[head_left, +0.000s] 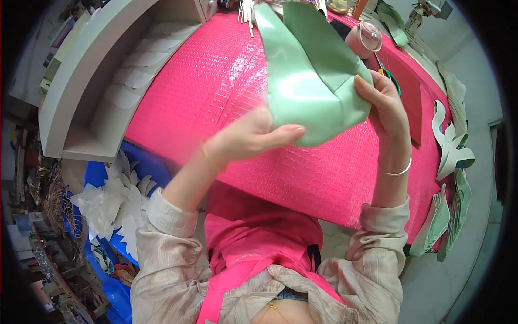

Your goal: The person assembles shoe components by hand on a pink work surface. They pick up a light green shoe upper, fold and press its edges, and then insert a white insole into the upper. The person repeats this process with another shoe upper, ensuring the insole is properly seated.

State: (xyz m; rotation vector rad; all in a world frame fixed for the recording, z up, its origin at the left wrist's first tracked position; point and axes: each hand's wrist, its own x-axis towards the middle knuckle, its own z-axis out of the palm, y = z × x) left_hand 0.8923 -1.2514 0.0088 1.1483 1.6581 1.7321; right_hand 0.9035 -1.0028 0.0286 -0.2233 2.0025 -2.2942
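Over the pink table I hold up a glossy, pale green leather-like piece (305, 89) that looks like a shoe upper. A row of stitching runs across it near its right side, and two long flaps reach toward the far edge. My left hand (256, 132) grips its lower left edge, thumb on the near face and the other fingers hidden behind. At the right edge my right hand (384, 100) pinches it beside the seam, with the thumb in front and the fingers behind.
A pink textured cover lies over the table (194, 92). At the left stands a curved grey shelf (89, 81) with pale cut pieces. Green-handled scissors (389, 78) and a pink lidded cup (364, 39) are at the far right. Green strips (450, 146) hang along the right edge; white scraps (116, 197) fill a blue bin.
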